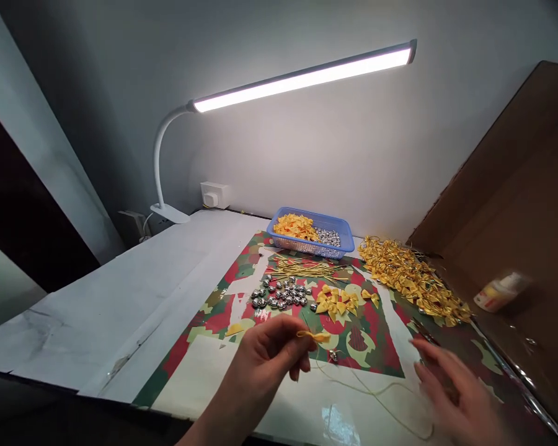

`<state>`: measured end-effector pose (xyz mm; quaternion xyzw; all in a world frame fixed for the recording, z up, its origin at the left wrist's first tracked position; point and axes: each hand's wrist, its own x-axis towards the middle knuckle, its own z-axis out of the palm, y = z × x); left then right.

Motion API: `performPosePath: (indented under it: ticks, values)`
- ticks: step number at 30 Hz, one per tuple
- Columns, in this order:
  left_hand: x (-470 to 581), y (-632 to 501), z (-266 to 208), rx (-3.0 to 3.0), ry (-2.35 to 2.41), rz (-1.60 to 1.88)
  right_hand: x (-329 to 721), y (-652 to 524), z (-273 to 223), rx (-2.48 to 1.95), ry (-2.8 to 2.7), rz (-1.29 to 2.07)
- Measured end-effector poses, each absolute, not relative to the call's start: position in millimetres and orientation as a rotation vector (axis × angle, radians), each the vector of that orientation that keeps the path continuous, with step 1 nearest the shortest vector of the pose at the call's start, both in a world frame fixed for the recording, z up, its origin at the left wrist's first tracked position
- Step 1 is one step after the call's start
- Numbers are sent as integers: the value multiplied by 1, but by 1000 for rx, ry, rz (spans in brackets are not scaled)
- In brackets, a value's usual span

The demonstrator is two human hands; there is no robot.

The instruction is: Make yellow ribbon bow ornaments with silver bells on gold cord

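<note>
My left hand (279, 350) pinches a small yellow ribbon bow (320, 337) between thumb and fingertips. A thin, needle-like line stands up beside the bow. Just right of these fingers a silver bell (333, 356) hangs or lies close to the mat; I cannot tell which. Pale thread (376, 393) trails from there in a loop over the white surface toward the right. My right hand (456, 387), smeared by motion, is at the lower right with thumb and fingers apart. Just beyond its fingertips lies a slim dark metal tool (425, 332), perhaps scissors or tweezers.
Silver bells (283, 294), loose yellow bows (337, 302) and gold ties (307, 268) lie on the patterned mat (255, 263). Behind is a blue basket (344, 241). A heap of gold bows (409, 279) and a white bottle (500, 292) are at right. A lamp (302, 77) shines overhead.
</note>
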<state>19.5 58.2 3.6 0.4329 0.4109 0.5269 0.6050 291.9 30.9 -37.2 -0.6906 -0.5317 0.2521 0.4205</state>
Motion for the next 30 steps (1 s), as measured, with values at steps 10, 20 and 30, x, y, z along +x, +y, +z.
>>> performPosePath:
  ticks: [10, 20, 30]
  values:
    - [31, 58, 8, 1447, 965, 1037, 219, 72, 41, -1094, -1793, 1505]
    - [29, 61, 7, 1606, 962, 949, 219, 76, 38, -1068, -1872, 1270]
    - [37, 64, 16, 1098, 791, 897, 214, 122, 21, -904, -946, 1573]
